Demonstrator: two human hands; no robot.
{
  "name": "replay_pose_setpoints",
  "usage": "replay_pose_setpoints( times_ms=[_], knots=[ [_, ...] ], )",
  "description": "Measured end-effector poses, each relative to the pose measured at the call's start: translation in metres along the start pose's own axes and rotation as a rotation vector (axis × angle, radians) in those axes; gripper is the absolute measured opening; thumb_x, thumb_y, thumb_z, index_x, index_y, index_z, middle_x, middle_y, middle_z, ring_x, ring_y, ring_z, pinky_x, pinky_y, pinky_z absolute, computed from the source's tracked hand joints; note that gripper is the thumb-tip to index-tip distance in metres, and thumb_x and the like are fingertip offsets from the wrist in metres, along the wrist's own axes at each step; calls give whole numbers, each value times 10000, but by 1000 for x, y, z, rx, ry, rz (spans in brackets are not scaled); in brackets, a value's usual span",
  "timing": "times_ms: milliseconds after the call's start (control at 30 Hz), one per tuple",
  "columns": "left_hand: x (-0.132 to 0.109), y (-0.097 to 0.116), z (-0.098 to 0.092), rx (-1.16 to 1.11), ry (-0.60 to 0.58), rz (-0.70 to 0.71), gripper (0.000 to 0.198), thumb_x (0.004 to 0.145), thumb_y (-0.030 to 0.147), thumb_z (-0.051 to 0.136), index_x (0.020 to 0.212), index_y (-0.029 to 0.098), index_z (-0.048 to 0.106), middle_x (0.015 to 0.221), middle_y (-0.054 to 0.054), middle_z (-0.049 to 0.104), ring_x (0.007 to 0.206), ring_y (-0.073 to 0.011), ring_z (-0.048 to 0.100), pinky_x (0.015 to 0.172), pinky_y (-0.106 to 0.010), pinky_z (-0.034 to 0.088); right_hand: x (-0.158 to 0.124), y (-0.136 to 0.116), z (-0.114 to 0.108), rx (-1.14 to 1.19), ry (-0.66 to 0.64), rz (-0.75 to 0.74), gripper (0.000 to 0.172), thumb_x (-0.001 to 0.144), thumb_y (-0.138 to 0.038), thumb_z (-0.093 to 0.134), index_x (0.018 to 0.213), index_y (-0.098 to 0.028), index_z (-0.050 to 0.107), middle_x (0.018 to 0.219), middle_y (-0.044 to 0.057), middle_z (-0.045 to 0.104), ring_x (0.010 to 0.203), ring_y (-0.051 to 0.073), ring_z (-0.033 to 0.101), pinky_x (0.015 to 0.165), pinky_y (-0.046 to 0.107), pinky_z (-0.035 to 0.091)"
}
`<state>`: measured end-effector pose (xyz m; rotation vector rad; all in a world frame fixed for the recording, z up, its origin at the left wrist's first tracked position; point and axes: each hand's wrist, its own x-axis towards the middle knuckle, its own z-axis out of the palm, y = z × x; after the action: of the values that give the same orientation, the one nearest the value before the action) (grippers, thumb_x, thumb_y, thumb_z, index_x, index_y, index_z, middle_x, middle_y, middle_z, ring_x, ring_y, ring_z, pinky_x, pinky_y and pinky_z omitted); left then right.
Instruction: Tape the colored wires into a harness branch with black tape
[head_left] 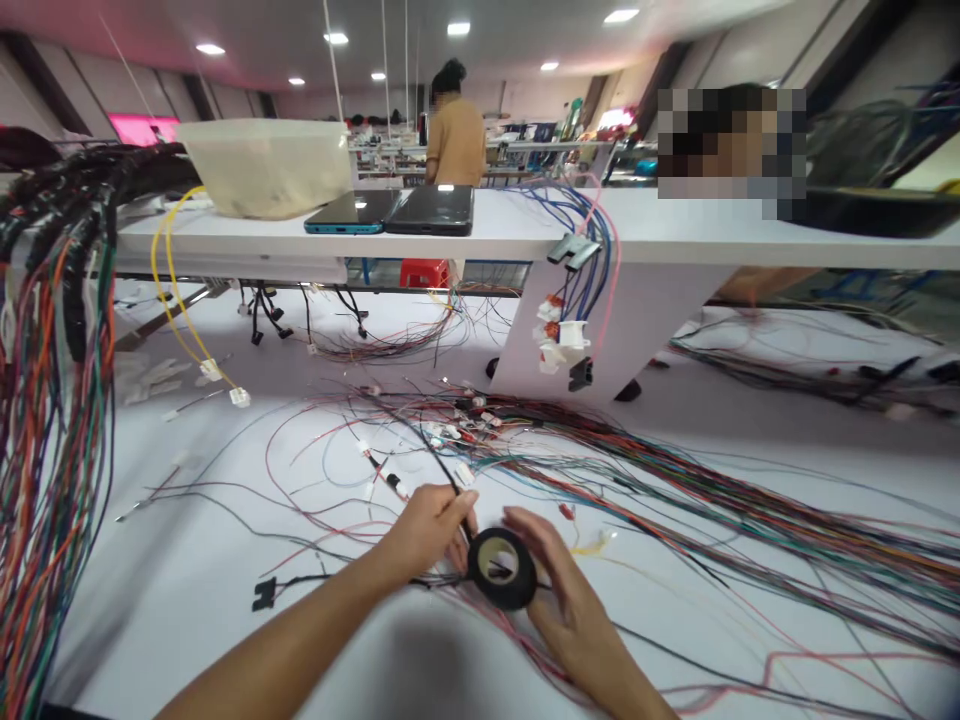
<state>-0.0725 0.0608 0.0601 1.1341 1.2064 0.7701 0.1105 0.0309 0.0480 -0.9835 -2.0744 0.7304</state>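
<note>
Two hands under my watch: left grip (426,532) clamped on black wire (429,462), right grip (571,610) clamped on black tape roll (491,592).

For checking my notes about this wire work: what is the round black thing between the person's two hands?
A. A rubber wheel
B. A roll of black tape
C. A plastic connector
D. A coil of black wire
B. The roll of black tape shows a pale core and sits between the left hand, which pinches a black wire, and the right hand.
</note>
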Motion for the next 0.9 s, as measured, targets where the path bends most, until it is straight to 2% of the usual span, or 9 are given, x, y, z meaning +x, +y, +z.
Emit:
replay_pose_setpoints(
  times_ms=[67,167,267,433,533,700,733,800,900],
  knots=[
    [-7,-10,5,-75,119,-20,525,769,687,359,623,206,510,419,2,555,385,-173,561,437,-282,449,0,-10,-6,-237,-1,-212,477,823,-219,495,1296,-231,434,1304,110,503,1219,284,453,1000,464,375],
    [-16,-18,10,-123,228,-11,522,782,670,371,638,196,535,449,-8,576,430,-177,581,481,-290,465,5,-18,5,-545,14,-381,281,832,-282,551,1108,-229,561,1045,87,638,1030,282,548,1007,481,304],
    [-25,-22,11,-87,311,52,495,803,623,425,628,186,574,464,-7,569,478,-176,574,531,-287,453,12,-12,22,-662,46,-278,141,885,-205,466,961,-205,584,846,62,661,835,232,570,949,434,312],
    [-40,-33,8,134,409,319,406,918,406,381,722,177,653,667,-55,658,664,-190,610,667,-295,454,16,-3,28,-485,-118,-138,228,931,-186,395,949,-226,618,745,26,657,679,188,531,709,345,341],
    [-46,-39,6,275,442,488,364,932,305,360,770,178,660,760,-82,655,759,-201,599,730,-320,449,19,-3,30,-385,-157,-80,255,950,-216,391,873,-235,633,731,10,656,676,179,529,679,323,328],
    [-53,-45,6,401,251,771,295,915,234,385,824,180,660,802,-106,660,772,-211,571,746,-349,449,41,16,23,-499,-62,27,365,935,-222,382,653,-200,613,615,27,630,633,185,530,651,317,345],
    [-55,-45,6,360,249,760,295,913,242,393,812,177,663,800,-107,660,771,-212,575,746,-348,449,45,18,16,-515,-23,38,363,938,-230,372,680,-194,625,647,40,649,647,192,541,660,327,356],
    [-58,-45,4,206,290,619,306,911,273,416,773,174,671,793,-100,659,789,-216,590,758,-343,449,43,14,4,-501,14,-7,312,946,-250,362,868,-187,657,796,66,691,716,211,571,697,352,385],
    [-68,-42,-6,-217,373,335,274,883,322,500,730,173,672,785,-77,663,807,-212,604,798,-334,450,13,-14,1,-427,-71,-247,281,948,-311,408,1140,-207,585,976,83,682,822,229,590,736,364,440]
  ],
)
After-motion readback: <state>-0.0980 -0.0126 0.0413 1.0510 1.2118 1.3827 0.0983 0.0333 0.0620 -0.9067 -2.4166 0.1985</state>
